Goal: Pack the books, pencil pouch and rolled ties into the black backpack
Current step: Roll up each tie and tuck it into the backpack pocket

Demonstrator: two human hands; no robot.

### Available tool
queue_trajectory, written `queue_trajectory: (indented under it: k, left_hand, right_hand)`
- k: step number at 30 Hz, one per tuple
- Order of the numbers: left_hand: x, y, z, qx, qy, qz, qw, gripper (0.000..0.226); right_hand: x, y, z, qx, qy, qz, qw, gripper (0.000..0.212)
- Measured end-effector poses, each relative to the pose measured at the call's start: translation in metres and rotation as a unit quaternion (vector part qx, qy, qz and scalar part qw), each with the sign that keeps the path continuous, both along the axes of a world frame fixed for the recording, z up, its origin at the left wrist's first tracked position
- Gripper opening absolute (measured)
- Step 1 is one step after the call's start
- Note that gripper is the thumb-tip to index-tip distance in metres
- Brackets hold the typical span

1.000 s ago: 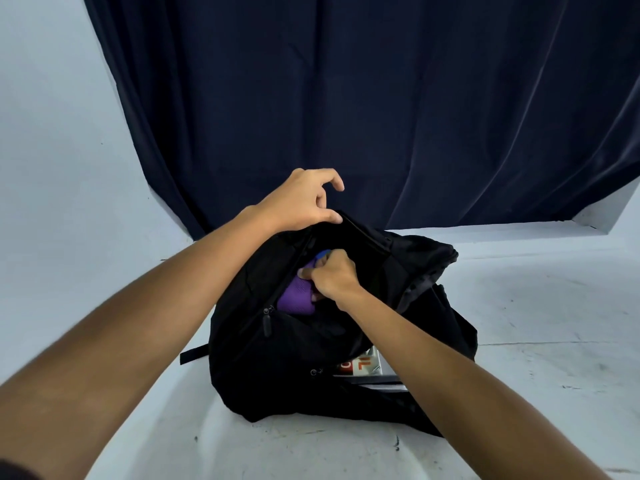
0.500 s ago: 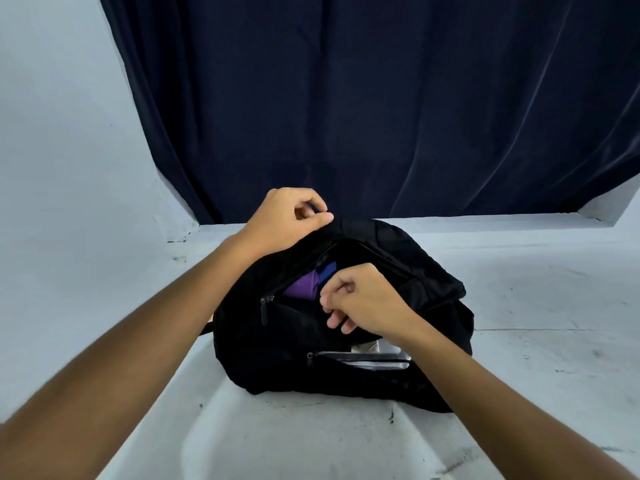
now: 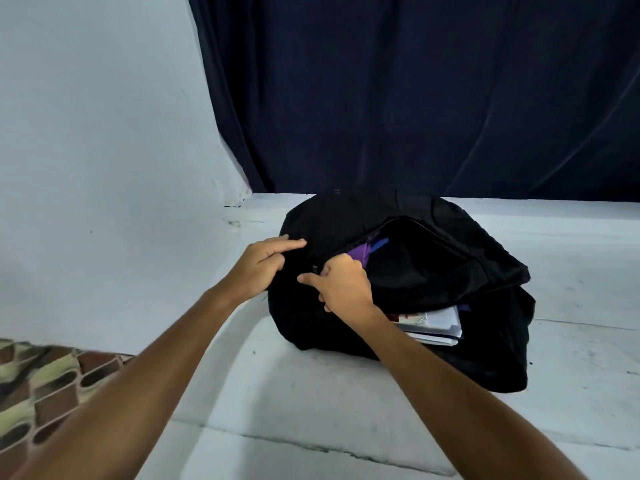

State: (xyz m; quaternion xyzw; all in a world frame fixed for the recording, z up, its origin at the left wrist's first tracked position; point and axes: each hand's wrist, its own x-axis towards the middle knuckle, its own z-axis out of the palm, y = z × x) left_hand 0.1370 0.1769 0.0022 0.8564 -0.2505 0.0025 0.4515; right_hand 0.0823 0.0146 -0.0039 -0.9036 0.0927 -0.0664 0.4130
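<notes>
Black backpack (image 3: 433, 278) is seen lying on its side at centre frame, on a white surface (image 3: 311, 393) whose kind cannot be told. Its upper compartment is unzipped, with the opening gaping toward the right of the frame.

A purple item (image 3: 358, 252) and a blue strip (image 3: 379, 243) are seen just inside the opening at its left end; whether these are ties or the pouch cannot be told. Books (image 3: 438, 323) are seen sticking out of a lower opening at the right-centre of the bag, with white page edges and a red-and-white cover partly showing, partly hidden behind the right forearm.

Left hand (image 3: 261, 268) is placed on the bag's left upper side. Its fingers are curled and the bag fabric is pinched near the zip end, with the index finger stretched out flat toward the right.

Right hand (image 3: 341, 285) is set just right of it, at the left end of the opening. Its fingers are curled and a small round zip pull (image 3: 315, 267) appears to be pinched, though the grip is partly hidden. The two hands are almost touching.

A dark navy curtain (image 3: 415, 98) is hung across the upper right. A pale wall (image 3: 104, 133) fills the upper left. A patterned brown and green cloth (image 3: 41, 382) is seen at lower left.
</notes>
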Motion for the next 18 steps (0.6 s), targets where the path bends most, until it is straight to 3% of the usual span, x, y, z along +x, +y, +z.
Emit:
queue_trajectory:
  k: [4, 9, 14, 18]
  left_hand:
    - [0.001, 0.004, 0.000, 0.012, -0.028, -0.015, 0.999, 0.054]
    - [0.004, 0.006, -0.007, 0.131, -0.195, -0.106, 0.966, 0.068]
    - [0.012, -0.013, -0.011, 0.103, -0.354, -0.103, 0.924, 0.040]
    - [0.014, -0.012, -0.014, 0.108, -0.379, -0.118, 0.912, 0.034]
  right_hand:
    - [-0.006, -0.001, -0.005, 0.020, -0.027, 0.024, 0.999, 0.046]
    - [-0.017, -0.013, 0.005, -0.013, -0.016, 0.087, 0.996, 0.040]
    - [-0.028, -0.023, 0.026, -0.079, 0.002, 0.116, 0.990, 0.039]
    - [-0.037, -0.034, 0.027, -0.118, 0.005, 0.115, 0.986, 0.042]
